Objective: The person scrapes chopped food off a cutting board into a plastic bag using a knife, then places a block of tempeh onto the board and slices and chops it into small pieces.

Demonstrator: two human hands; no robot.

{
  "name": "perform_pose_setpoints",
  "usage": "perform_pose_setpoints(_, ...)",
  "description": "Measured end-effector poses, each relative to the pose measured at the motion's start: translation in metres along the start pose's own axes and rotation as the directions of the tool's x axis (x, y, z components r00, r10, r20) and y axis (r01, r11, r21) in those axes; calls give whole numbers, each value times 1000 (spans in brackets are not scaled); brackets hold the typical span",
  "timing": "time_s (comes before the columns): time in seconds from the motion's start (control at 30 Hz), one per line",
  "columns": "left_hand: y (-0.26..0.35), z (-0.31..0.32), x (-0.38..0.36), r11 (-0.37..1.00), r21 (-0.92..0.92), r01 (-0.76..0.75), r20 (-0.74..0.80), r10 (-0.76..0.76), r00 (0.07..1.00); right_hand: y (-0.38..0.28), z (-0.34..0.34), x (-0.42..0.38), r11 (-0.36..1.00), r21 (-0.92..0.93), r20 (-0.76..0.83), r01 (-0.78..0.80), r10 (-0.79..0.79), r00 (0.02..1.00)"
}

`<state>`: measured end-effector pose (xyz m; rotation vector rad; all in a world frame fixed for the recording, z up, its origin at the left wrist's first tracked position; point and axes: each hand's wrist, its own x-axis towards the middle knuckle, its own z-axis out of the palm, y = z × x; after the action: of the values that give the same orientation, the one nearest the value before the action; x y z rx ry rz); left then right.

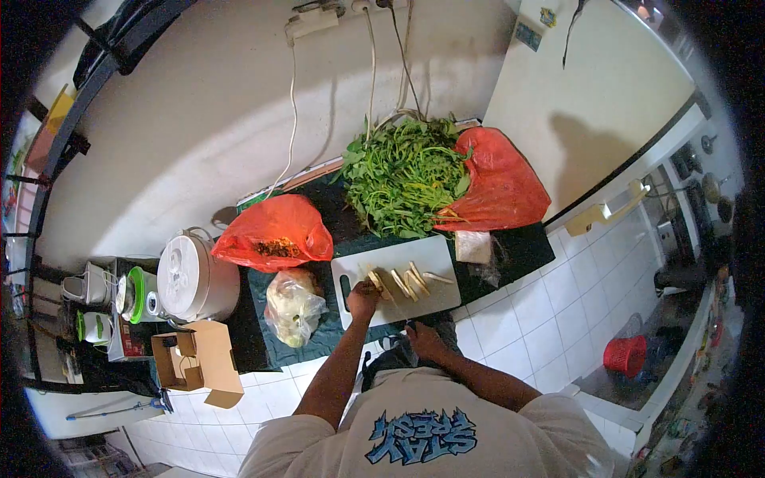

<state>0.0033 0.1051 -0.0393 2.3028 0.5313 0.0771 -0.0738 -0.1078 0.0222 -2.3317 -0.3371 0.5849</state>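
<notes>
A white cutting board lies on the dark green cloth, tilted slightly, with a handle slot on its left. Several pale, stick-like food pieces are spread over its middle and right. My left hand is closed at the board's left part, its fingers pressed on a pale piece. At the board's front edge, my right hand is wrapped round the dark handle of a knife. Its thin blade seems to point toward my left hand, but is hard to make out.
Leafy greens are heaped behind the board, beside a red plastic bag. Left of it are another red bag, a clear bag of pale food, a white rice cooker and an open cardboard box. A wrapped block lies right.
</notes>
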Motion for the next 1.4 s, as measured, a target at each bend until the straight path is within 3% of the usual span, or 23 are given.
perform_pose_setpoints(0.07, 6, -4, 4, 997, 75, -20, 10, 20, 1000, 0, 9, 12, 995, -95, 37, -29, 33, 999)
perform_pose_setpoints(0.13, 8, -9, 5, 999, 53, -7, 89, 3, 996, 1, 16, 20, 999, 32, -29, 9, -8, 1000)
perform_pose_setpoints(0.2, 7, -11, 1, 960, -268, 83, 129, -50, 990, -3, 7, 12, 999, 31, 9, -39, 38, 999)
perform_pose_setpoints(0.33, 6, -6, 3, 992, -105, 64, 50, -59, 997, 10, 4, -17, 978, 71, 84, -198, 192, 978)
perform_pose_setpoints(0.4, 8, -3, 4, 991, 100, 84, 38, -88, 995, 14, -1, -17, 990, 27, 102, -139, 135, 986)
perform_pose_setpoints(0.43, 8, -8, -1, 992, -67, 104, 37, -102, 994, 14, -1, -17, 996, -10, 122, -92, 92, 988)
perform_pose_setpoints(0.47, 8, -11, -2, 993, -63, 95, 37, -93, 995, 13, 2, -9, 996, -4, 115, -91, 91, 989)
perform_pose_setpoints(0.53, -11, 5, 9, 976, 202, -85, 113, 63, 992, 18, 8, 21, 997, 74, -21, 24, -23, 1000)
perform_pose_setpoints(0.6, -46, 32, 12, 967, 210, -143, 102, 124, 987, -10, -17, 32, 988, 145, 28, -45, 41, 999)
perform_pose_setpoints(0.63, -40, 26, 7, 988, 29, -150, 43, 149, 988, -17, -22, 33, 970, 210, 90, -120, 103, 991)
perform_pose_setpoints(0.67, -32, 22, 2, 997, -69, -42, 25, 44, 999, -21, -25, 30, 970, 214, 85, -117, 101, 991)
perform_pose_setpoints(0.7, -21, 16, -4, 983, -170, 61, 8, -61, 998, -18, -25, 27, 987, 156, 33, -37, 32, 999)
perform_pose_setpoints(0.73, -32, 25, 1, 983, -171, 60, 8, -59, 998, -16, -25, 22, 995, 92, -9, 39, -39, 999)
perform_pose_setpoints(0.8, -45, 37, 4, 899, -421, 122, 51, -111, 993, -11, -22, 17, 993, 106, -14, 45, -44, 999)
perform_pose_setpoints(0.83, -26, 22, -3, 897, -422, 127, 52, -116, 992, -8, -19, 14, 991, 121, -18, 51, -49, 999)
perform_pose_setpoints(0.9, 11, -7, -13, 976, -201, 87, 20, -85, 996, -1, -9, 8, 991, 94, -49, 97, -92, 995)
perform_pose_setpoints(1.0, 30, -19, -16, 899, -373, 229, 111, -201, 973, 33, 28, 15, 989, 41, -74, 139, -136, 988)
perform_pose_setpoints(1.17, 9, -7, -7, 990, -135, 31, 9, -30, 999, -1, 8, 15, 998, 53, -26, 37, -36, 999)
perform_pose_setpoints(1.2, 8, -9, -6, 996, -85, -3, 10, 4, 1000, -7, 8, 21, 990, 142, 3, -10, 10, 1000)
perform_pose_setpoints(1.27, 10, -10, -2, 997, -61, 49, 47, -46, 998, -8, 9, 27, 973, 220, 37, -62, 55, 998)
perform_pose_setpoints(1.33, 4, -6, 4, 993, -25, 112, 79, -110, 991, 6, 22, 48, 995, 93, 70, 21, -28, 997)
perform_pose_setpoints(1.37, -6, 2, 5, 988, -100, 119, 87, -111, 990, 10, 21, 38, 995, 92, 70, 29, -36, 997)
perform_pose_setpoints(1.4, -40, 31, 16, 933, -328, 146, 115, -114, 987, 1, 4, 14, 997, 14, 65, 76, -77, 995)
